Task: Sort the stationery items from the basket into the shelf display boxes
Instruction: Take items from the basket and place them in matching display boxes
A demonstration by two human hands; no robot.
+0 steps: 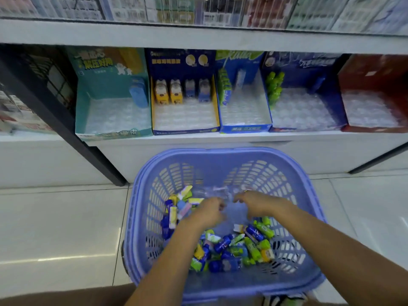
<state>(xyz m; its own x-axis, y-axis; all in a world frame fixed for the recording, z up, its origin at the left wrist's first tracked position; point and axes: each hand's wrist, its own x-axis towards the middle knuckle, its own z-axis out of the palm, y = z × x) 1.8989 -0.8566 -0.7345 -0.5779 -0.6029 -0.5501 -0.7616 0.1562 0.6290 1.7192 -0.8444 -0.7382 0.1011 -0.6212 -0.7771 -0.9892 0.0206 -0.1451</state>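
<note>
A lilac plastic basket [223, 156] stands on the floor below the shelf, holding several small wrapped stationery items [234, 248] in blue, green and yellow. Both my hands are inside it. My left hand [207, 212] and my right hand [257, 203] each pinch an edge of a clear plastic piece [223, 193], which is blurred. On the shelf stand several display boxes: a teal box [110, 129], a dark blue box [187, 129] with bear-shaped items, a blue box [245, 127], a navy box [304, 127] and a red box [375, 127].
A black shelf post [66, 129] slants down at the left. The upper shelf [198, 38] carries packaged goods. Pale floor tiles [61, 228] surround the basket. The display boxes are lined with clear moulded trays.
</note>
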